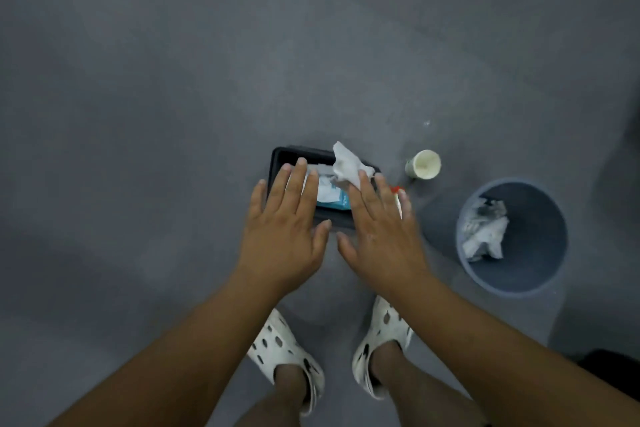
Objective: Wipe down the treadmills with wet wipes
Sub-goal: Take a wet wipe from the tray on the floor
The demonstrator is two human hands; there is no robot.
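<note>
Over black tray [287, 154] on floor, left hand [287, 218] and right hand [381, 229] both spread flat, fingers straight. White wet wipe [348, 166] sticks up right at right fingertips. Wipe pack [329, 196] lies in tray between hands. Paper cup [424, 165] just right of tray, blue bin [540, 274] with crumpled wipes [483, 229] further right.

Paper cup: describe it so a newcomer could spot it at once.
Find the grey-blue bin on the floor at right. Beyond it, between bin and black tray, stands a small cup. It alone is cream-white; the bin is larger and holds crumpled wipes.
</note>
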